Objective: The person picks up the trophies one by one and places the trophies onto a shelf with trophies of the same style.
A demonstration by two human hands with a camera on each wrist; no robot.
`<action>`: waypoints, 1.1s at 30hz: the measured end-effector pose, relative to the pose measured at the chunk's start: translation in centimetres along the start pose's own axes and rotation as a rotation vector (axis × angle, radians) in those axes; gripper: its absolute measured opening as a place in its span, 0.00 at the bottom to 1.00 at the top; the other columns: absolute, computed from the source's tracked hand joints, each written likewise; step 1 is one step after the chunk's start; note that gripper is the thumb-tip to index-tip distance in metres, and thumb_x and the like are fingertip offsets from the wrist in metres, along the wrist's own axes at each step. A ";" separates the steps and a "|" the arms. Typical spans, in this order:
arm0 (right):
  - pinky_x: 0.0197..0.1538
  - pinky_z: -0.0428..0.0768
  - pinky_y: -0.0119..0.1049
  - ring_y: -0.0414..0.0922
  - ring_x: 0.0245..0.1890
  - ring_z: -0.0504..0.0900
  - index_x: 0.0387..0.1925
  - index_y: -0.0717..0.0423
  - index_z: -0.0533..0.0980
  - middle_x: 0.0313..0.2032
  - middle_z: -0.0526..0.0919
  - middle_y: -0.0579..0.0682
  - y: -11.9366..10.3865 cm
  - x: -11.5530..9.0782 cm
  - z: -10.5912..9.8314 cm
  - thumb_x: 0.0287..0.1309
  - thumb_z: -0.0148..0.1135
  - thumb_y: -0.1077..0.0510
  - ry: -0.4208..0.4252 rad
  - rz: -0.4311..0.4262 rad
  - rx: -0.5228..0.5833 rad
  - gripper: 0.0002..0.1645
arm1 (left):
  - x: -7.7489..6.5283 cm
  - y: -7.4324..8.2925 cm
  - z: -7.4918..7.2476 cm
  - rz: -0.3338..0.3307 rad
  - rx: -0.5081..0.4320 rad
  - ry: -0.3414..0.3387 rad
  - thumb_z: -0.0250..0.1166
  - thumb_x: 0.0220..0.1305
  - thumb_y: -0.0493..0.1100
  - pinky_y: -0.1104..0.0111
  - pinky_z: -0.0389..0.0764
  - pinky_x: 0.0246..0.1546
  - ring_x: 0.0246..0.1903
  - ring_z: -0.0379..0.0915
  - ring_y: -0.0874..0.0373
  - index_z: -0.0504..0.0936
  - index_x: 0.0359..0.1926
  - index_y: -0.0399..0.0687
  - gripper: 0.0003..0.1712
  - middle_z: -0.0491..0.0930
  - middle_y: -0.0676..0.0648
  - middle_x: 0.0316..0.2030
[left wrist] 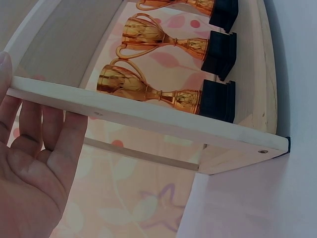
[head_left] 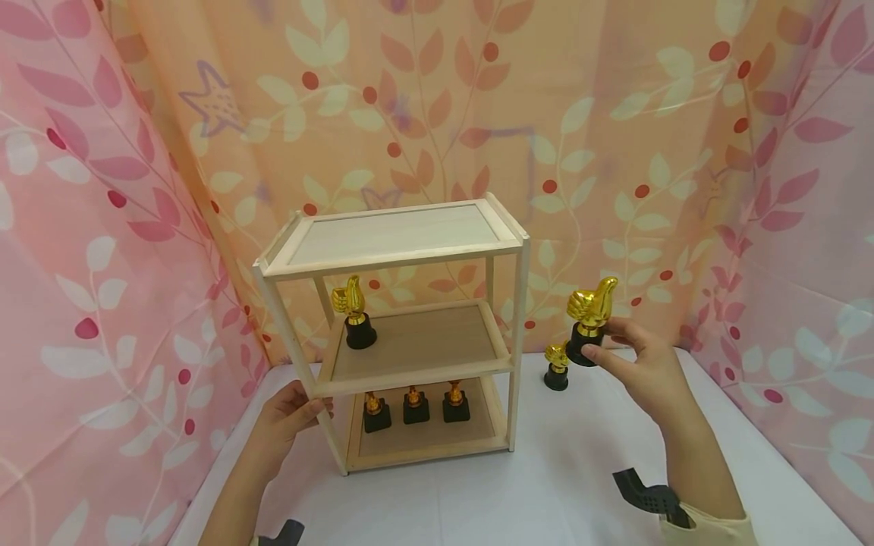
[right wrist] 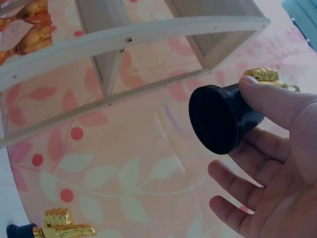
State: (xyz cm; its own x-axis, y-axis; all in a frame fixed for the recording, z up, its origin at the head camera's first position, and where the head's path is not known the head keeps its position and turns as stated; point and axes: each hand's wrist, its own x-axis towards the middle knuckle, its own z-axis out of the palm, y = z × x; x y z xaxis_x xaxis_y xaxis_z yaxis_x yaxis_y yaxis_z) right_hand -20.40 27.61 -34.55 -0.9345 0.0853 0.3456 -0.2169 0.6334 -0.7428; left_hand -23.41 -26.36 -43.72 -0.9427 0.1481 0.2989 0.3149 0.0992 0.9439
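My left hand (head_left: 283,425) grips the front left post of a three-tier wooden shelf (head_left: 416,381), low down near the middle tier. In the left wrist view its fingers bend behind that post (left wrist: 153,113). Raised to the right of the shelf, my right hand (head_left: 645,368) pinches a gold thumbs-up trophy (head_left: 591,307) by its round black base (right wrist: 213,119), thumb on one side and fingers on the other. The trophy is upright. A matching thumbs-up trophy (head_left: 359,326) stands on the middle tier, toward the left.
On the bottom tier, three gold cup trophies (head_left: 416,409) with square black bases stand in a row, their tops hidden by the middle tier. Another thumbs-up trophy (head_left: 556,373) stands on the white table (head_left: 573,470) behind the held one. Patterned curtains (head_left: 437,98) enclose the table.
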 end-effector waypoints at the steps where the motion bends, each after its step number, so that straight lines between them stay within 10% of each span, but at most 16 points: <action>1: 0.53 0.67 0.79 0.66 0.65 0.70 0.67 0.53 0.73 0.62 0.78 0.64 -0.2 -0.1 0.1 0.64 0.68 0.38 0.002 -0.012 0.003 0.38 | 0.0 0.0 0.0 0.001 0.000 -0.001 0.61 0.73 0.34 0.70 0.85 0.46 0.39 0.86 0.60 0.77 0.47 0.38 0.05 0.86 0.52 0.37; 20: 0.61 0.58 0.81 0.58 0.62 0.73 0.60 0.51 0.77 0.55 0.82 0.59 -3.5 -2.2 1.4 0.60 0.74 0.50 -0.013 -0.143 0.107 0.28 | -0.1 0.0 0.0 -0.025 0.018 0.004 0.61 0.74 0.35 0.69 0.85 0.46 0.40 0.86 0.59 0.75 0.50 0.34 0.09 0.86 0.51 0.39; 27: 0.66 0.59 0.76 0.35 0.53 0.74 0.55 0.54 0.79 0.47 0.83 0.53 -4.4 -2.8 2.7 0.59 0.75 0.58 -0.043 -0.225 0.210 0.23 | -0.1 -0.2 0.1 -0.004 -0.002 -0.007 0.60 0.74 0.33 0.69 0.85 0.46 0.40 0.86 0.59 0.77 0.48 0.39 0.05 0.86 0.53 0.38; 33: 0.64 0.67 0.65 0.41 0.48 0.76 0.55 0.54 0.79 0.42 0.84 0.46 -5.3 -3.3 3.9 0.55 0.76 0.63 -0.050 -0.317 0.238 0.25 | 0.0 -0.1 -0.1 0.022 -0.007 -0.025 0.59 0.74 0.32 0.68 0.85 0.47 0.41 0.86 0.57 0.76 0.48 0.38 0.05 0.87 0.50 0.39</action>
State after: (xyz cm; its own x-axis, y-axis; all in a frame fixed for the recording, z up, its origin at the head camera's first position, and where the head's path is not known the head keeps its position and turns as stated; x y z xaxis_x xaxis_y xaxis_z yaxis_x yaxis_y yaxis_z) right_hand -17.31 21.01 -33.99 -0.8219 -0.1266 0.5554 -0.5508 0.4255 -0.7180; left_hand -23.48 -26.44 -43.77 -0.9324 0.1749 0.3162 0.3348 0.0885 0.9381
